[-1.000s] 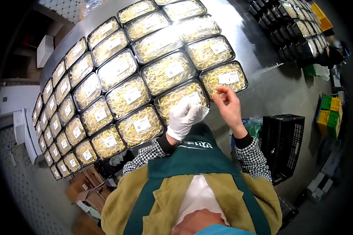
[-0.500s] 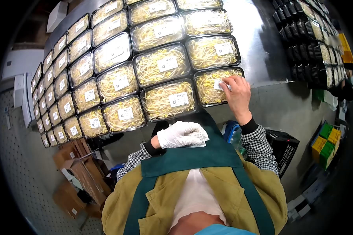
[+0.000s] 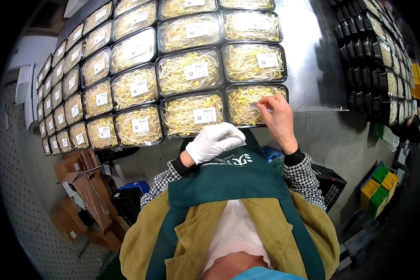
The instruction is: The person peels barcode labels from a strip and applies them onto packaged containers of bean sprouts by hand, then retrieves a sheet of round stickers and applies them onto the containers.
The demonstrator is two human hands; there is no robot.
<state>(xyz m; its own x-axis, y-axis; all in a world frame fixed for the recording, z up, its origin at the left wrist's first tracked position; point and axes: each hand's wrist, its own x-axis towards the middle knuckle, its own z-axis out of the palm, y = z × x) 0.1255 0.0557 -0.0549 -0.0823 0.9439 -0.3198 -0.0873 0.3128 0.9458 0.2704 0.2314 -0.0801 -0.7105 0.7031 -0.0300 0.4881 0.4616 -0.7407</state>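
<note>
Pinching a white label (image 3: 254, 106) in our right grip (image 3: 279, 116), we hold it over a sprout pack (image 3: 241, 115). Our gloved left grip (image 3: 213, 143) curls, around what we cannot tell.

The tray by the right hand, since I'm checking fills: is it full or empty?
Looks full: sprouts spread nearly wall to wall in the tray by the right hand.

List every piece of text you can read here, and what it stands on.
Apron: "SHEN", seemingly, the rest unclear; the larger white characters are too distorted to read surely.
Labels on the packs: dark print, too small to read.
Slip in the right hand: too blurred to read.
Sticker on a carton: too small to read.
</note>
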